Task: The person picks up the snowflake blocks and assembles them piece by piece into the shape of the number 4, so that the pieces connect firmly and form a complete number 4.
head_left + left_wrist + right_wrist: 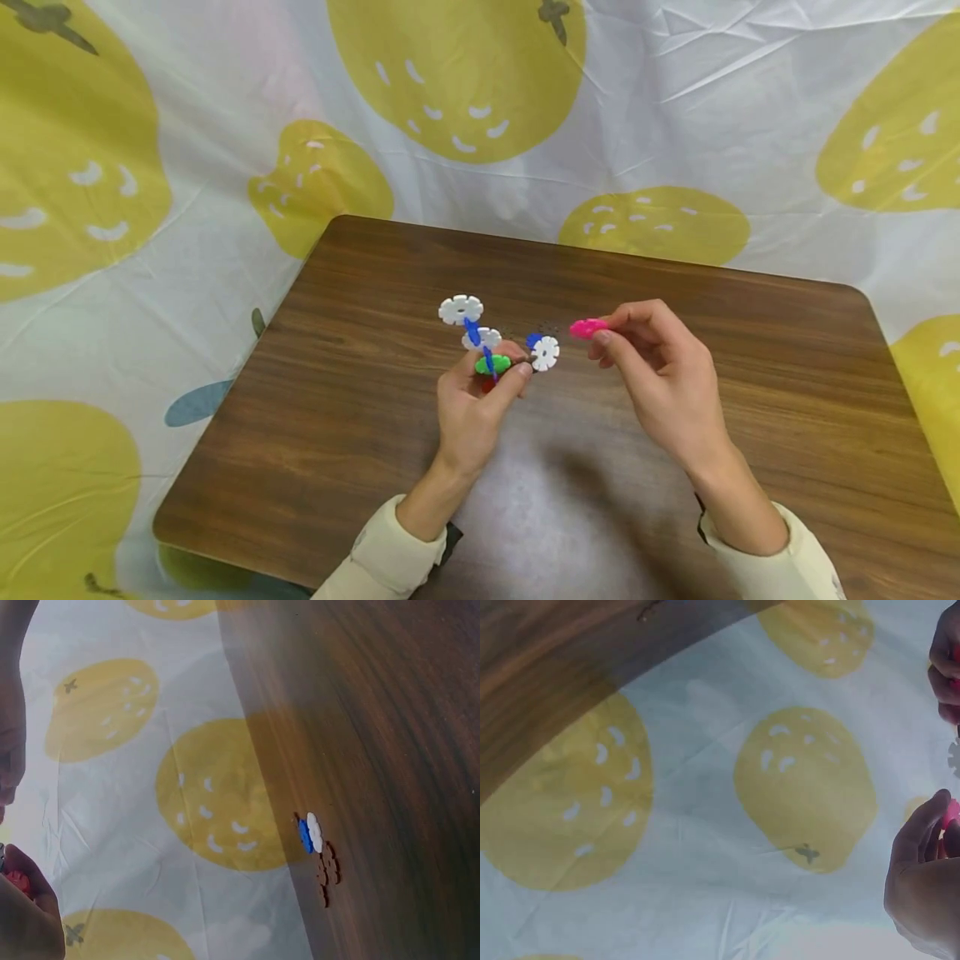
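Observation:
My left hand (469, 418) holds a chain of joined, notched plastic discs over the table. At its top is a white disc (452, 312), with blue discs (472, 333) below it. A green disc (491, 365) lies between the fingers, and a bit of a red disc (489, 387) shows under it. Another white disc (546, 354) stands upright just past the left fingertips. My right hand (669, 385) pinches a pink notched disc (585, 328) between thumb and fingers, apart from the chain and to its right. The fingers hide part of the chain.
Near the far edge of the brown wooden table (750, 333), a loose blue disc (305, 835), a white disc (315, 832) and several brown discs (331, 864) lie close together. A white cloth (480, 187) printed with yellow fruit hangs behind and beside the table.

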Demonstrator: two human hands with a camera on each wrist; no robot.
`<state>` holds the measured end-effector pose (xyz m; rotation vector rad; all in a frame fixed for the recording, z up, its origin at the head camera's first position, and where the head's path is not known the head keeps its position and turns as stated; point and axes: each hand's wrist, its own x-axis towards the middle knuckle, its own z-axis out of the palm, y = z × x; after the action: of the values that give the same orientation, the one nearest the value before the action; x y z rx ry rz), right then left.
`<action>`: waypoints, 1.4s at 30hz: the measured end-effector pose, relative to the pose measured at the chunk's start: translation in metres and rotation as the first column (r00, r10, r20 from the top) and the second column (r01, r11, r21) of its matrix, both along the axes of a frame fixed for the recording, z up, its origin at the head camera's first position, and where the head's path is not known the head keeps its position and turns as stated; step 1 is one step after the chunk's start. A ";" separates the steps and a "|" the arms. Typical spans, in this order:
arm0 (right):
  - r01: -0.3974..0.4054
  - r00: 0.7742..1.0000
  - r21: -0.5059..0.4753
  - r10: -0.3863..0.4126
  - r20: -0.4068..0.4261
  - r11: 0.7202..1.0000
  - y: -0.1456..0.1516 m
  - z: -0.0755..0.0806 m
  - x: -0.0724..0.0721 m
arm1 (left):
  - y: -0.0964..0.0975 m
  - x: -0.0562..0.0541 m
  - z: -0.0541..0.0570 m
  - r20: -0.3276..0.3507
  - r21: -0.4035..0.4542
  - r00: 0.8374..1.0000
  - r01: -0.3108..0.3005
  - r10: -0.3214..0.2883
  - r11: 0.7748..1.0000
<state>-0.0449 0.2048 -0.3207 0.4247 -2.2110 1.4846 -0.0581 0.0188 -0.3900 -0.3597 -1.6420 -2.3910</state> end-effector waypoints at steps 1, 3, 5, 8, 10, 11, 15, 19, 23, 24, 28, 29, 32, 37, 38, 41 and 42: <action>-0.005 1.000 0.000 0.005 -0.009 1.000 -0.001 0.002 0.001 | 0.000 0.000 0.001 -0.004 -0.008 1.000 -0.002 0.002 1.000; -0.001 1.000 0.011 0.001 -0.028 1.000 -0.002 0.005 0.002 | 0.000 0.001 0.001 -0.013 -0.017 1.000 -0.002 0.002 1.000; 0.010 0.999 0.026 -0.009 -0.048 1.000 -0.003 0.007 0.003 | 0.001 0.002 0.002 -0.023 -0.024 1.000 -0.001 0.001 1.000; 0.019 0.997 0.044 -0.015 -0.082 0.999 -0.005 0.008 0.004 | 0.001 0.002 0.003 -0.032 -0.028 0.999 0.003 -0.004 1.000; 0.012 0.994 0.042 -0.007 -0.110 0.999 -0.007 0.009 0.004 | 0.002 0.003 0.004 -0.034 -0.031 0.999 0.005 -0.006 0.999; 0.006 0.992 0.040 -0.001 -0.125 0.999 -0.007 0.009 0.004 | 0.002 0.003 0.005 -0.033 -0.033 0.999 0.006 -0.007 0.999; -0.005 0.978 0.058 0.017 -0.206 0.998 -0.009 0.009 0.003 | 0.002 0.004 0.007 -0.027 -0.040 1.000 0.008 -0.009 0.999; -0.001 0.967 0.107 0.028 -0.253 0.994 -0.010 0.007 0.003 | 0.002 0.004 0.009 -0.030 -0.037 0.999 0.014 -0.016 0.999; 0.029 0.961 0.171 0.020 -0.276 0.985 -0.011 0.005 0.003 | 0.003 0.005 0.009 -0.037 -0.042 0.999 0.015 -0.016 0.999; 0.038 0.959 0.182 0.016 -0.282 0.983 -0.011 0.005 0.003 | 0.003 0.005 0.009 -0.039 -0.042 0.999 0.014 -0.015 0.999; 0.057 0.954 0.192 0.003 -0.299 0.980 -0.013 0.003 0.004 | 0.003 0.005 0.009 -0.049 -0.032 0.999 0.003 -0.004 0.999; 0.057 0.954 0.185 0.001 -0.300 0.981 -0.014 0.002 0.004 | 0.004 0.005 0.009 -0.051 -0.028 0.999 -0.001 -0.001 1.000; 0.049 0.955 0.157 0.000 -0.297 0.986 -0.015 0.001 0.003 | 0.005 0.005 0.008 -0.056 -0.013 0.998 -0.010 0.009 1.000; 0.015 0.960 0.128 0.021 -0.278 0.992 -0.017 -0.001 0.002 | 0.005 0.005 0.004 -0.072 0.011 0.997 -0.025 0.026 1.000; 0.004 0.962 0.124 0.030 -0.271 0.992 -0.017 -0.001 0.002 | 0.004 0.004 0.003 -0.078 0.016 0.997 -0.025 0.026 1.000; -0.016 0.966 0.124 0.048 -0.255 0.992 -0.017 -0.002 0.001 | 0.004 0.003 0.000 -0.094 0.028 0.995 -0.021 0.023 0.999; -0.020 0.966 0.126 0.052 -0.252 0.992 -0.017 -0.002 0.000 | 0.004 0.003 -0.001 -0.100 0.032 0.995 -0.015 0.018 0.999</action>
<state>-0.0446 0.1875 -0.3224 0.6606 -2.1040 1.2373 -0.0550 0.0227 -0.3907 -0.4515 -1.5569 -2.3431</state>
